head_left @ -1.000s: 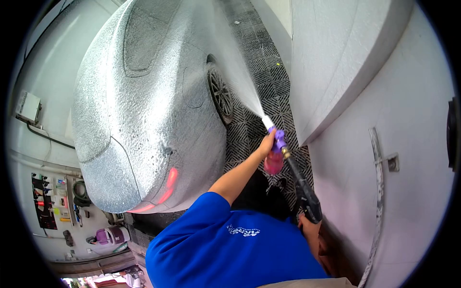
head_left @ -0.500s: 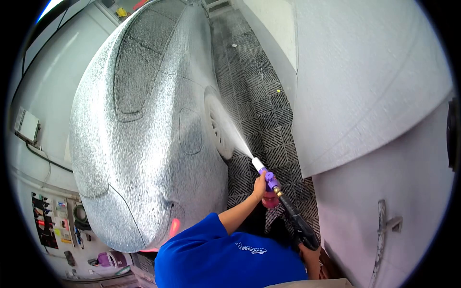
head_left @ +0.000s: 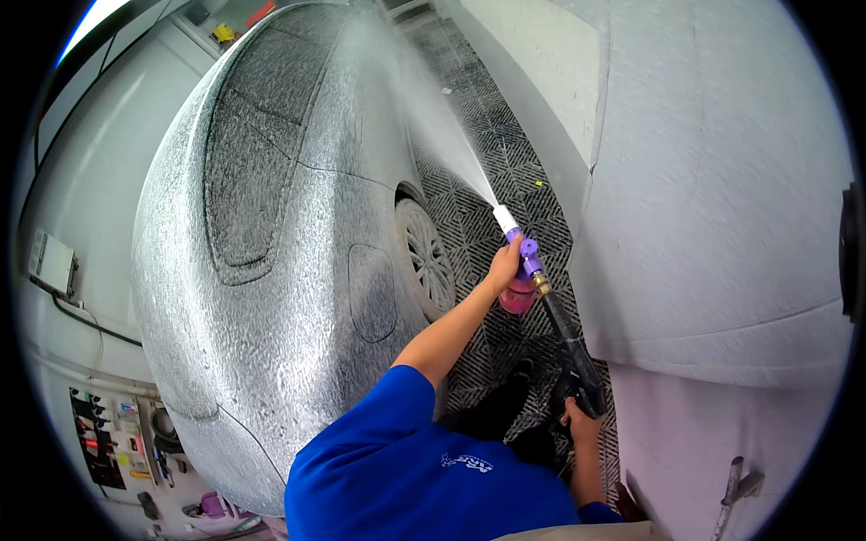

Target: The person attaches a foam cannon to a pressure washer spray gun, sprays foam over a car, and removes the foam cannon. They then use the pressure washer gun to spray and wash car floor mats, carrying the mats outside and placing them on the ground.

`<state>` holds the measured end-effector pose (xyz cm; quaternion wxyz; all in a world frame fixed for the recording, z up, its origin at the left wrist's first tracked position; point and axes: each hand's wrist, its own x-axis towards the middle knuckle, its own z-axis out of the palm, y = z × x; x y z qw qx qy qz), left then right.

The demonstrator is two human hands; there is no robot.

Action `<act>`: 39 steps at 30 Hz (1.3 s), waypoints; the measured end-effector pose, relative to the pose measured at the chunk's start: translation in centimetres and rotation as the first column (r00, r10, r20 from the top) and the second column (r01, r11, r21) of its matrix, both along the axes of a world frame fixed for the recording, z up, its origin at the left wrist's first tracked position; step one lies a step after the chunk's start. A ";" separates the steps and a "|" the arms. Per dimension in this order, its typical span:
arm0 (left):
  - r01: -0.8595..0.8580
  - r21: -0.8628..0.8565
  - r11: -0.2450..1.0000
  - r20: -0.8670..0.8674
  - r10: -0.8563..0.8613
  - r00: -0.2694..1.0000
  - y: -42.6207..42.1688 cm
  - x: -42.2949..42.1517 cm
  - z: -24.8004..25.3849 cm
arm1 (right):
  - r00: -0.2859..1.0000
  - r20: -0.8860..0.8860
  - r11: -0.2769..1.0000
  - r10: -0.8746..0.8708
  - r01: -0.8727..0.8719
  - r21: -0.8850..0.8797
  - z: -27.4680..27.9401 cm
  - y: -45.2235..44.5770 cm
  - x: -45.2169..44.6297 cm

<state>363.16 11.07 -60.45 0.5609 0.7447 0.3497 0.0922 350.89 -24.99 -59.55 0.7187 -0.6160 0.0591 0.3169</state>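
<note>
The foam sprayer is beside the car, held in both hands: the left hand grips its purple front, the right hand its black rear. A pink bottle hangs below the purple part. White spray fans out alongside the foam-covered car, above the patterned floor.

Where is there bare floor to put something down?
There's bare patterned floor between the white spray and the big pale surface on the right. A smaller patch shows between the wheel and the purple sprayer. It's crowded lower down: pink bottle, black gun, right hand and dark legs bunch together there.
</note>
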 end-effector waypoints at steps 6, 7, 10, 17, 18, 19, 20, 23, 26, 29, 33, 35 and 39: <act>0.037 -0.016 0.999 0.025 -0.037 0.999 1.8 -0.1 1.0 | 1.000 0.028 0.999 -0.015 0.014 0.050 1.2 1.7 -0.2; 0.049 -0.020 0.999 0.040 -0.048 0.998 1.5 -0.9 1.6 | 1.000 0.007 0.997 -0.028 0.027 0.068 1.1 1.3 -1.0; -0.030 -0.059 0.998 0.115 0.037 0.993 -1.0 -5.5 4.3 | 1.000 -0.024 0.996 -0.013 0.015 0.085 2.1 -1.3 -3.9; -0.071 -0.059 0.996 0.380 0.088 0.921 -11.8 -19.6 18.2 | 0.973 0.067 0.974 0.223 -0.220 -0.049 5.2 -11.0 -11.5; -0.079 -0.086 0.993 0.387 0.106 0.916 -13.3 -21.6 19.4 | 0.966 0.216 0.990 0.143 -0.142 -0.023 4.8 -12.0 -13.3; -0.087 -0.114 0.990 0.393 0.125 0.911 -14.8 -23.6 20.0 | 0.967 0.216 0.991 0.133 -0.130 -0.026 5.5 -13.5 -14.7; -0.114 -0.129 0.985 0.389 0.156 0.908 -16.2 -25.6 20.3 | 0.945 0.270 0.983 0.182 -0.174 -0.055 6.6 -15.1 -15.8; -0.188 -0.097 0.977 0.441 0.212 0.872 -21.3 -31.2 21.5 | 0.918 0.283 0.961 0.278 -0.261 -0.096 9.1 -20.4 -18.4; -0.203 -0.169 0.964 0.450 0.259 0.855 -26.3 -35.2 23.0 | 0.926 0.226 0.953 0.303 -0.290 -0.087 8.4 -24.8 -21.8; -0.111 -0.209 0.972 0.366 0.183 0.913 -29.6 -35.3 22.0 | 0.948 0.190 0.958 0.254 -0.274 0.085 10.1 -28.5 -22.1; 0.134 -0.141 0.981 0.194 -0.106 0.975 -40.9 -27.4 19.4 | 0.970 0.199 0.988 0.137 -0.148 0.037 6.2 -39.4 -20.0; 0.218 -0.060 0.974 0.211 -0.201 0.957 -36.3 -27.2 23.3 | 0.910 0.387 0.981 0.145 -0.083 -0.174 9.7 -35.5 -16.1; 0.532 -0.154 0.833 0.206 -0.499 0.842 -16.3 -27.9 44.6 | 0.830 0.533 0.908 -0.165 0.340 -0.247 34.0 -16.9 -22.1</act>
